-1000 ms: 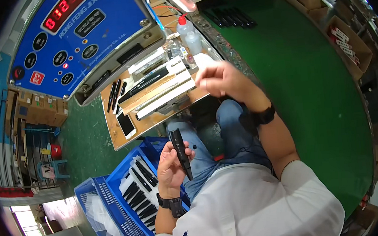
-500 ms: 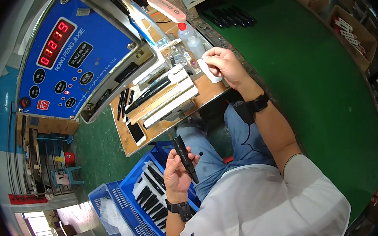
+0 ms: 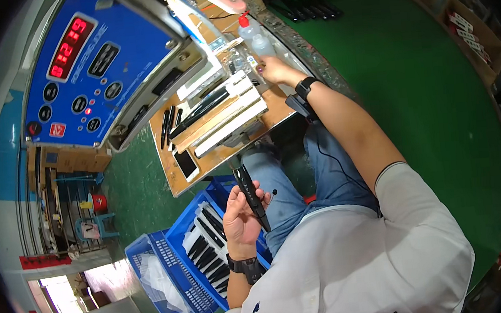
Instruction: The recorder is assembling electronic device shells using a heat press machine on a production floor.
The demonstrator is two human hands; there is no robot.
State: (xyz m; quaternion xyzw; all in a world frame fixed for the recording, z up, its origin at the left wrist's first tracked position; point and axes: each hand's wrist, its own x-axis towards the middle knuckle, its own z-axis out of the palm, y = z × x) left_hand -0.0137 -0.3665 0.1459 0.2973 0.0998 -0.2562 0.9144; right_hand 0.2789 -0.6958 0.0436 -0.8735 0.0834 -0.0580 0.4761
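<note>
A long black tapered plastic part (image 3: 250,193), with a row of small marks along its side, is gripped in my left hand (image 3: 242,215) above my lap. It is tilted, its upper end toward the table. My right hand (image 3: 277,70) reaches onto the far right of the table, beside a clear bottle with a red cap (image 3: 246,28) and a second translucent bottle (image 3: 262,45). Its fingers are curled together among small clear items, and their tips are hidden. Another long black part (image 3: 202,110) lies on the pale fixture (image 3: 233,124) on the table.
A blue machine panel (image 3: 91,69) with a red display overhangs the left of the wooden table (image 3: 175,184). A phone (image 3: 186,164) and several black pieces (image 3: 167,127) lie near its left edge. Blue crates (image 3: 177,237) below hold black parts and white wrapping. More black parts (image 3: 303,9) lie far right.
My right hand has moved left and down, from above the table to the small items beside the bottles. My left hand still holds the black part; the whole view has shifted slightly.
</note>
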